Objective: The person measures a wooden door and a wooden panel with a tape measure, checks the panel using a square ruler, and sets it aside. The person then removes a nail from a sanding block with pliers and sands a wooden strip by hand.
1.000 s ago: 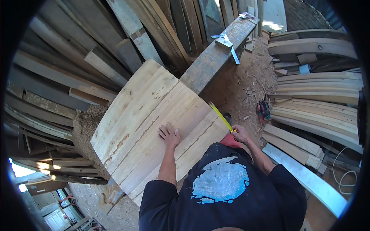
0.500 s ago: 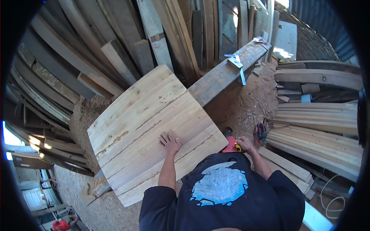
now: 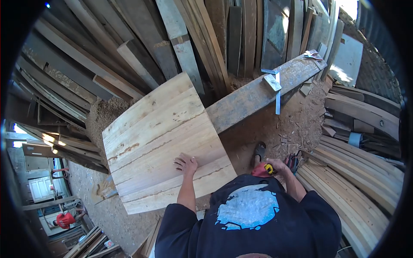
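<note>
A wide panel of joined light wood boards (image 3: 159, 137), with dark glue-like lines along its seams, lies across a heavy beam (image 3: 241, 107). My left hand (image 3: 186, 164) rests on the panel's near part, palm down with fingers spread. My right hand (image 3: 279, 165) is closed around a yellow and black tape measure (image 3: 270, 168), beside my red shorts (image 3: 259, 171). No drawn-out tape blade shows. On the beam beyond the panel are a metal square (image 3: 277, 95) and a small pale block (image 3: 272, 82).
Tall planks (image 3: 142, 64) lean along the back and left. Stacked boards (image 3: 344, 172) lie at the right. Sawdust (image 3: 105, 116) is heaped behind the panel, and wood chips litter the floor. My sandalled foot (image 3: 260, 150) stands near the beam. Another person in red (image 3: 66, 220) is far left.
My view has turned, showing more of the far-left person. My right hand and the tape measure have come out from my hip into plainer sight. My left hand stays on the panel.
</note>
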The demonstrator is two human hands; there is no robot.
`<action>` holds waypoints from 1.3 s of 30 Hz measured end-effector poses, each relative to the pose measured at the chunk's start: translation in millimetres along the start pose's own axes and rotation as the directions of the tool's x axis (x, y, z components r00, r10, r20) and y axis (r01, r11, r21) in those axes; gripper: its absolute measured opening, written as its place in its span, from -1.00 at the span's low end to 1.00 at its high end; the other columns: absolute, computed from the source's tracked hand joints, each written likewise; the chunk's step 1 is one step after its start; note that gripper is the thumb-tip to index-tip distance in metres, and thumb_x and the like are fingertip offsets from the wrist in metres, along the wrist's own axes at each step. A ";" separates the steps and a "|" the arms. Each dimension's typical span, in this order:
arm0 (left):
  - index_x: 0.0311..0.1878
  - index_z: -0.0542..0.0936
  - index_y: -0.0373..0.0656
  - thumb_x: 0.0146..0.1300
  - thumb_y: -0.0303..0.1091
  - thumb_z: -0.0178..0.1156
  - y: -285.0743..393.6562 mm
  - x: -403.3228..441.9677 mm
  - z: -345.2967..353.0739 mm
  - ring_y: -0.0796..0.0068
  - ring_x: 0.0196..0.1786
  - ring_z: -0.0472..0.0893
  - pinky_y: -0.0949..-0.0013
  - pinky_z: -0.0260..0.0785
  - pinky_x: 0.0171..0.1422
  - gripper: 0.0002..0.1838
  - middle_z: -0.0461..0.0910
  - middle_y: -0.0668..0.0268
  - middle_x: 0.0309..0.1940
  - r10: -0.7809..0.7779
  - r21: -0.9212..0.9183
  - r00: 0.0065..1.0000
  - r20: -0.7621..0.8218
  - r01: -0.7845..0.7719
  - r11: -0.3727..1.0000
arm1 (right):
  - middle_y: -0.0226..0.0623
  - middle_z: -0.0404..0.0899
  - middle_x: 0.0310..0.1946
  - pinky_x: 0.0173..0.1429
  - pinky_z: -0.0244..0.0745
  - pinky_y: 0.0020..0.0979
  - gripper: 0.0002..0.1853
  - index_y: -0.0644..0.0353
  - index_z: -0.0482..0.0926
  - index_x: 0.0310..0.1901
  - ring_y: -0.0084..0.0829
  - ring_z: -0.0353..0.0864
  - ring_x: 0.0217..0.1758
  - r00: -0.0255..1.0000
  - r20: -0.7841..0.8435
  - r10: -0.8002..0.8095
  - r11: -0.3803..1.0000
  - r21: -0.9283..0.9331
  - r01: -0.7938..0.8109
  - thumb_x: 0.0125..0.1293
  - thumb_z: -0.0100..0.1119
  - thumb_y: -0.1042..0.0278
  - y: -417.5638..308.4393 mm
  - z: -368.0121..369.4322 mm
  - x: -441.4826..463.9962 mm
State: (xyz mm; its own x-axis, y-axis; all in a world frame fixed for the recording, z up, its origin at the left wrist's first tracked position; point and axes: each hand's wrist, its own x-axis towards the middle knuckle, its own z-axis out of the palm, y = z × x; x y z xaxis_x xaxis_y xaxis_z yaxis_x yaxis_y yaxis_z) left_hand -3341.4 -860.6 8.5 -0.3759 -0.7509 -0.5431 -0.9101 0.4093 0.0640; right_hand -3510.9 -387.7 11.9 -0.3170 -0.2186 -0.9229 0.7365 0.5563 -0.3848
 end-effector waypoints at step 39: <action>0.55 -0.64 -0.22 0.00 -0.12 0.44 166.8 -85.1 59.7 -0.69 0.45 -0.79 -0.60 -0.71 0.47 0.48 -0.80 -0.55 0.45 -0.110 -0.031 0.951 0.291 0.124 0.992 | 0.22 0.42 0.25 0.40 0.41 0.04 -0.17 0.18 0.29 0.40 0.23 0.43 0.34 0.629 -0.358 -0.690 0.639 -0.710 0.297 0.20 0.42 -0.04 -327.7 -12.4 145.4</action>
State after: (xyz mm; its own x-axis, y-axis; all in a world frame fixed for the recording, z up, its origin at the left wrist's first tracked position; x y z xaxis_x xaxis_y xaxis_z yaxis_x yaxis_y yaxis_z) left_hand -3450.8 -697.4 15.4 -0.2067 -0.6081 -0.7665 -0.9547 0.2967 0.0220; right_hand -3805.7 -591.8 4.0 -0.9214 -0.2344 -0.3098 -0.0475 0.8594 -0.5091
